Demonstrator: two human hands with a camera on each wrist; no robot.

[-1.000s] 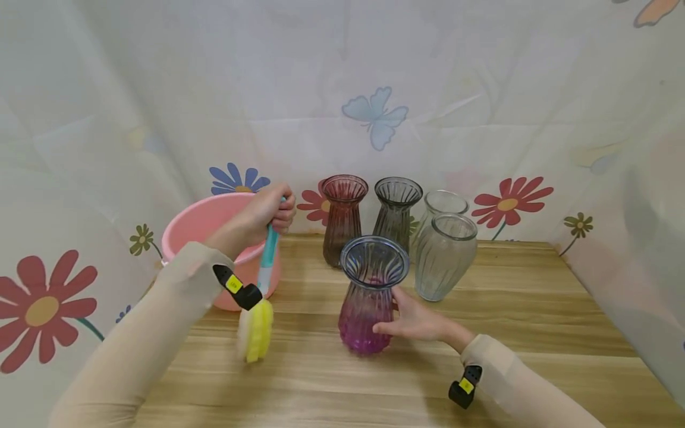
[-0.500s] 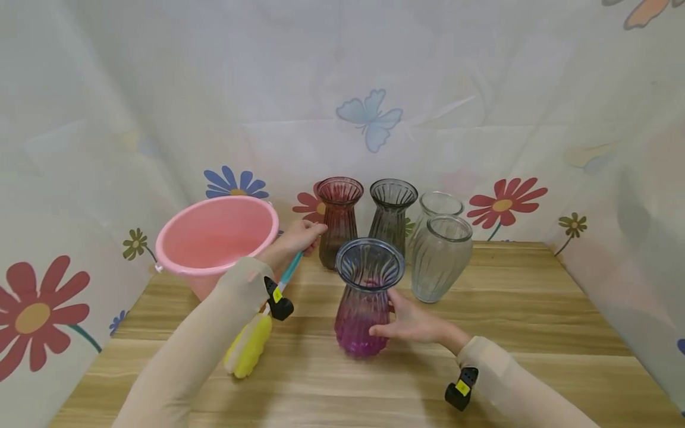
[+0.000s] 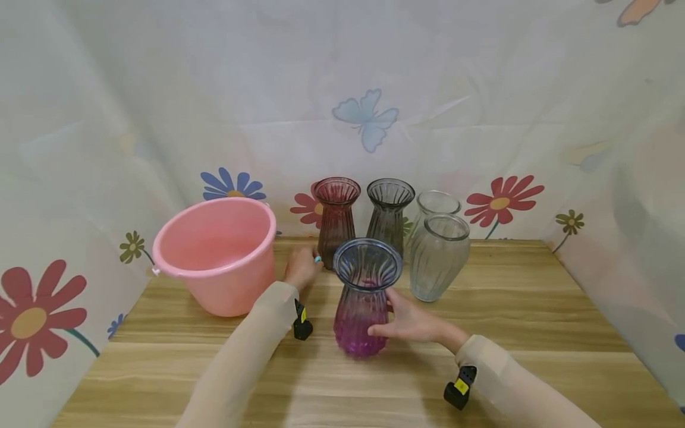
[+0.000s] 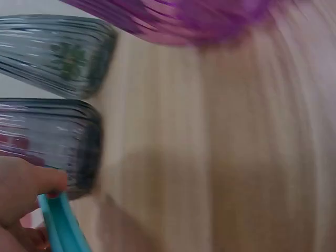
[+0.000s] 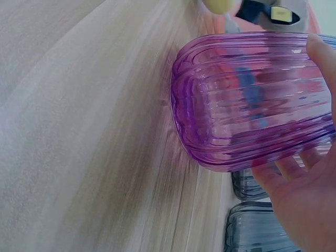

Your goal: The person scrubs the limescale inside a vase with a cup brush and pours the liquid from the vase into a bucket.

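Note:
My right hand [image 3: 409, 321] grips a ribbed glass vase [image 3: 361, 309], blue at the rim and purple at the base. Its thumb lies on the near side and the fingers go round behind. The vase stands upright on the wooden table. My left hand [image 3: 302, 268] holds the teal handle [image 4: 62, 226] of a sponge brush, beside the purple vase and in front of a reddish vase [image 3: 336, 226]. In the head view only the handle's tip shows past that hand, and the forearm hides the rest. Part of the yellow sponge head [image 5: 219, 4] appears at the right wrist view's top.
A pink bucket [image 3: 230, 285] stands on the left of the table [image 3: 514, 321]. Behind the purple vase are a grey vase [image 3: 386, 223] and two clear glass vases, the nearer one [image 3: 439, 261] on the right. A flowered sheet hangs behind and at both sides.
My left hand has come away from over the bucket, moving right and down with the sponge brush, whose head is now hidden in the head view. The right hand keeps its grip on the purple vase.

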